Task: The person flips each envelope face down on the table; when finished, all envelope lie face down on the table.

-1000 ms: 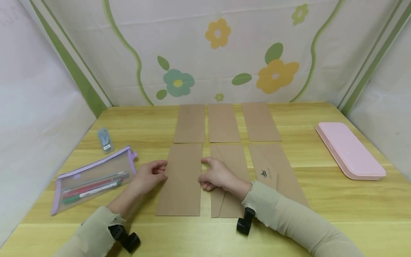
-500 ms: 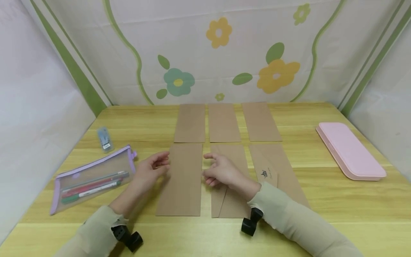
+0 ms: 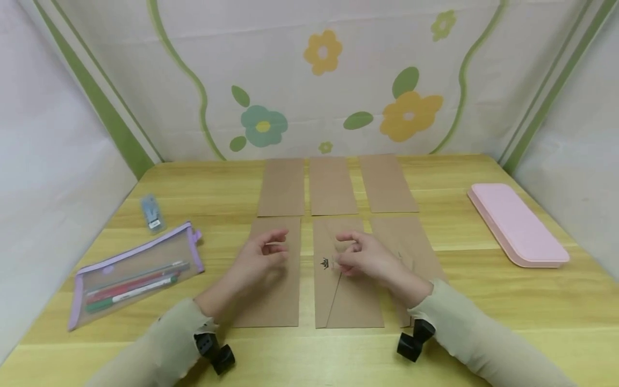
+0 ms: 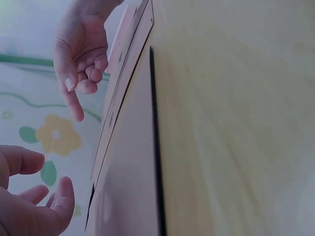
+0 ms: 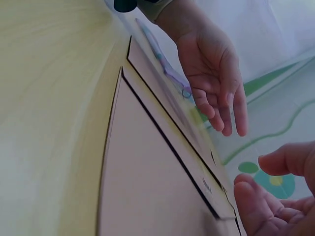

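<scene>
Brown kraft envelopes lie flat in two rows in the head view. My left hand [image 3: 253, 258] hovers over the front left envelope [image 3: 271, 312], fingers loosely bent and holding nothing. My right hand [image 3: 369, 260] is above the front middle envelope [image 3: 358, 309], also holding nothing; it partly covers that envelope's flap and small black crown print. The front right envelope [image 3: 411, 236] lies partly behind the right hand and forearm. In the left wrist view, both hands stand apart from the paper, the left hand [image 4: 34, 201] nearest the camera.
Three plain envelopes form the back row, among them the back middle envelope [image 3: 332, 188]. At left lie a mesh zip pouch [image 3: 135, 252] with pens and a small blue translucent item [image 3: 152, 212]. A pink case [image 3: 517, 223] lies at right. A flowered cloth [image 3: 290, 80] hangs behind.
Both hands have lifted away from the front left envelope's sides and moved to the right. The crown print on the middle envelope has come into sight. The envelopes stay in place.
</scene>
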Action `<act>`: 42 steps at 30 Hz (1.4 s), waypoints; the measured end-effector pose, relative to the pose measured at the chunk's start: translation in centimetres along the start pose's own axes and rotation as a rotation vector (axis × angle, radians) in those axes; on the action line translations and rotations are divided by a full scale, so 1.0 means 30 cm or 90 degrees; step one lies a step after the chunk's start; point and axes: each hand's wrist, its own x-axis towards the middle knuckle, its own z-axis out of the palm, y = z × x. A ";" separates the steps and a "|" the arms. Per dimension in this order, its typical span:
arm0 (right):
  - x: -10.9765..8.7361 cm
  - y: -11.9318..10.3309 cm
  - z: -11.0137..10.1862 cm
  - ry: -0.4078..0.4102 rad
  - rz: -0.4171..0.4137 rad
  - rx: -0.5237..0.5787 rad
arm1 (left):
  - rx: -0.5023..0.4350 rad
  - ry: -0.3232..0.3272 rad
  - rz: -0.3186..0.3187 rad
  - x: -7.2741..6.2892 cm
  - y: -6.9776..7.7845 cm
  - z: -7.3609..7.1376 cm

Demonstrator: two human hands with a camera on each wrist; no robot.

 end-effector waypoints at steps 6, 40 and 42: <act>-0.046 0.037 -0.073 0.034 -0.007 -0.024 | -0.017 -0.052 -0.015 0.036 -0.005 0.068; -0.089 0.070 -0.162 -0.031 0.012 0.055 | -0.038 -0.020 -0.088 0.142 0.010 0.155; -0.086 0.072 -0.157 -0.031 0.014 0.060 | -0.037 -0.020 -0.091 0.143 0.008 0.148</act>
